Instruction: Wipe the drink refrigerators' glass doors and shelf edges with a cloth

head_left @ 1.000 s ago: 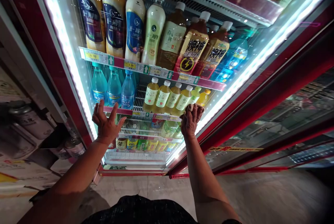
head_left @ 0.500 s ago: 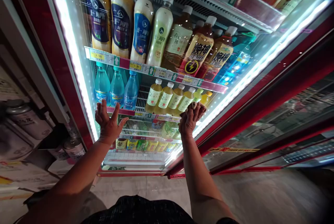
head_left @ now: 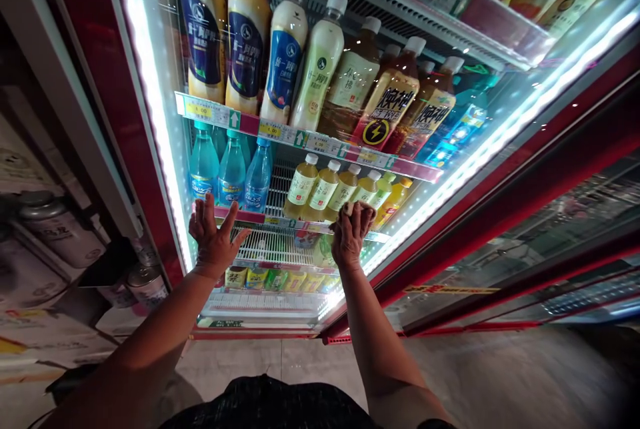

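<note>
My left hand (head_left: 215,242) is open, fingers spread, held flat by the front rail of the middle shelf (head_left: 273,221), just under three blue water bottles (head_left: 231,172). My right hand (head_left: 347,245) is closed on a tan cloth (head_left: 354,209), pressed at the same rail below a row of pale yellow-green tea bottles (head_left: 323,185). Whether either hand touches glass or the rail itself is unclear.
Tall milk-tea and amber drink bottles (head_left: 285,49) fill the shelf above, over yellow price tags (head_left: 200,110). Small cartons (head_left: 265,277) sit on a lower wire shelf. The red-framed glass door (head_left: 500,215) stands at the right. Metal cans (head_left: 55,229) are stacked at the left.
My right hand with the cloth has slid left along the shelf rail. My left hand stays open in nearly the same spot. The view has shifted slightly.
</note>
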Tool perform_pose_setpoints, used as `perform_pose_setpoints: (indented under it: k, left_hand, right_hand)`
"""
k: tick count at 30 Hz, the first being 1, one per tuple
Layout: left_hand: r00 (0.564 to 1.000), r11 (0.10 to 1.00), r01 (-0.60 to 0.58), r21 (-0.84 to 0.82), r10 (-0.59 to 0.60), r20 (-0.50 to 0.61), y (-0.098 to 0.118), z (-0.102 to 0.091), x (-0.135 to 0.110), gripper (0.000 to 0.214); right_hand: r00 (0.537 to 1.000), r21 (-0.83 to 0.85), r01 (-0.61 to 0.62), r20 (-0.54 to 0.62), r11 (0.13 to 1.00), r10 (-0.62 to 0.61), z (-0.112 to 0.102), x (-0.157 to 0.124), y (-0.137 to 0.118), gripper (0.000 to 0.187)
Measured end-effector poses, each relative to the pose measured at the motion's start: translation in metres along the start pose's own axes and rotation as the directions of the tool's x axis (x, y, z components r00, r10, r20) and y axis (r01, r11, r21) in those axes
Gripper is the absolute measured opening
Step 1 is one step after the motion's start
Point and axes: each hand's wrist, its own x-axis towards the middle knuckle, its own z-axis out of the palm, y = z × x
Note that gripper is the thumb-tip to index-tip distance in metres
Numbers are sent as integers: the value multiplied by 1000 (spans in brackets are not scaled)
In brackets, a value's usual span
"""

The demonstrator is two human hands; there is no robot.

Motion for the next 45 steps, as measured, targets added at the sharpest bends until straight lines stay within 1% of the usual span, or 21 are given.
perform_pose_setpoints:
  k: [3, 8, 10, 13, 15, 17, 19, 20, 22, 25, 26, 28, 30, 31, 34, 36, 37, 39, 41, 42, 45]
  left_hand:
    - [1000, 1000, 6, 0, -6, -12, 0, 1, 0, 106]
    - [1000, 1000, 3, 11, -3, -23, -1, 2, -1, 103]
    - [1000, 1000, 3, 9, -3, -29, -2, 3, -1, 103]
    - [1000, 1000, 12, -3, -13, -19, -3, 3, -2, 104]
    - [1000, 1000, 25, -10, -25, -4, -3, 4, -3, 107]
    - [999, 999, 34, -10, -34, 7, -3, 4, -4, 109]
    - [1000, 1000, 31, -7, -31, 8, -3, 5, -5, 109]
    - [1000, 1000, 28, -6, -28, 5, -3, 5, -5, 109]
    - [1000, 1000, 26, -4, -26, 2, -4, 4, -5, 109]
    - [1000, 1000, 24, -4, -24, 13, -5, 3, -5, 106]
    - [1000, 1000, 23, -7, -23, 17, -5, 3, -6, 105]
    - [1000, 1000, 22, -18, -21, 21, -6, 3, -6, 103]
    - [999, 999, 31, -26, -30, 22, -7, 3, -7, 101]
    - [999, 999, 39, -28, -38, 25, -7, 4, -8, 99]
    - [997, 997, 65, -40, -64, 34, -9, 5, -9, 93]
    - [997, 997, 65, -49, -64, 34, -10, 5, -10, 89]
    - [998, 997, 59, -50, -58, 33, -10, 5, -10, 88]
    - [999, 998, 43, -51, -41, 30, -11, 5, -10, 86]
    - [999, 998, 28, -56, -26, 22, -12, 4, -10, 87]
    - [1000, 998, 22, -59, -21, 16, -12, 4, -10, 88]
    - [1000, 998, 15, -59, -14, 2, -12, 4, -10, 91]
  right_hand:
    - [999, -8, 37, 30, 999, -37, -1, 0, -3, 54]
    - [999, -19, -32, -14, 999, 32, 5, 8, -9, 48]
    - [999, -32, -37, 17, 999, 38, 7, 8, -11, 44]
    - [996, -30, 28, 85, 999, -25, 6, 6, -9, 41]
    - [997, -38, 44, 65, 998, -41, 5, 8, -9, 41]
    - [1000, -53, 3, 19, 999, -2, 5, 14, -15, 43]
    - [999, -41, -37, -3, 998, 37, 8, 19, -23, 44]
    - [999, -24, -35, 4, 999, 35, 9, 19, -28, 44]
    - [999, 12, 8, 44, 1000, -9, 9, 16, -33, 43]
    - [992, 23, 57, 107, 998, -59, 8, 10, -33, 41]
    - [993, 12, 48, 108, 999, -49, 9, 9, -32, 40]
    - [997, -20, -11, 72, 1000, 13, 11, 11, -34, 41]
    - [997, -25, -67, 42, 997, 68, 16, 14, -42, 42]
    - [996, -13, -73, 42, 997, 73, 18, 15, -47, 42]
    - [994, 39, -4, 112, 999, -1, 19, 14, -57, 43]
    - [988, 38, 46, 144, 998, -51, 17, 13, -57, 43]
    - [989, 24, 56, 138, 998, -59, 16, 13, -55, 43]
    - [995, -2, 43, 85, 999, -43, 16, 17, -55, 43]
    - [1000, -1, 12, 23, 1000, -12, 19, 22, -60, 44]
    - [1000, 7, 1, 14, 1000, -1, 21, 23, -64, 44]
    - [996, 30, 25, 80, 999, -28, 24, 22, -77, 45]
